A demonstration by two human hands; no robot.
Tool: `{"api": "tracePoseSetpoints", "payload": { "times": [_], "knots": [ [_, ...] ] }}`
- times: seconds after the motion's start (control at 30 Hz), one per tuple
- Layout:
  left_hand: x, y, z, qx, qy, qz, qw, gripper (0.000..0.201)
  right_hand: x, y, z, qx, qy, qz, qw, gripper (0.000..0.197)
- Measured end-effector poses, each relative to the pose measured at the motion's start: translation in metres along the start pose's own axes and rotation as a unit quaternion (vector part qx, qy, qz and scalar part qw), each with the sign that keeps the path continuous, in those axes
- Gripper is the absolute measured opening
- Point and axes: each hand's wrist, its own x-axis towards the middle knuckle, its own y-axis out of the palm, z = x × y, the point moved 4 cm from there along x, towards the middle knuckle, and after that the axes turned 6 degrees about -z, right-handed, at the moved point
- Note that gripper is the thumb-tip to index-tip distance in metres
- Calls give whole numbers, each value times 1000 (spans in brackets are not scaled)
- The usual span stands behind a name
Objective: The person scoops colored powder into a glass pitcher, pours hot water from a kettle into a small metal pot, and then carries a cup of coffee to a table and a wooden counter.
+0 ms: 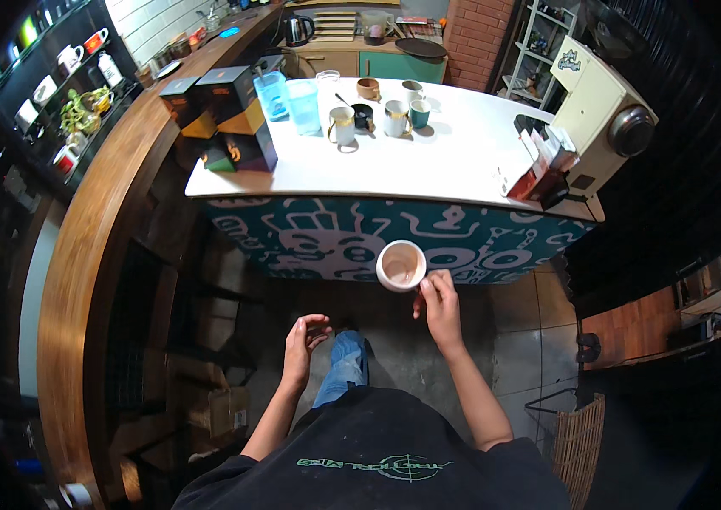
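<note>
Open lane, held cup (400,266) to near counter (403,167), mugs (395,121) crowding far middle, black boxes (231,91) blocking left, cream machine (596,98) guarding right

Bright light whitens the table (462,174) at twelve o'clock until its surface glares almost without texture. The floor (407,365) just below centre lies in shadow, lighter toward four o'clock. Fisheye distortion bows the wooden bar top (63,340) at nine o'clock; the rim darkens to black, and details there turn soft.
</note>
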Motion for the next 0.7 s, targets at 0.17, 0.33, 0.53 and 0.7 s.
{"api": "tracePoseSetpoints", "payload": {
  "times": [0.17,0.33,0.53,0.7],
  "knots": [
    [109,-5,-22,38,8,26,999,45,149,31,-55,7,-29,-62,998,30],
    [198,0,-70,50,28,76,995,53,266,61,-113,-6,34,-125,992,28],
    [258,-7,-81,73,17,74,994,77,338,80,-151,-38,43,-147,987,31],
    [282,-7,-70,93,-3,79,993,83,360,92,-160,-54,66,-144,986,32]
  ]
}}
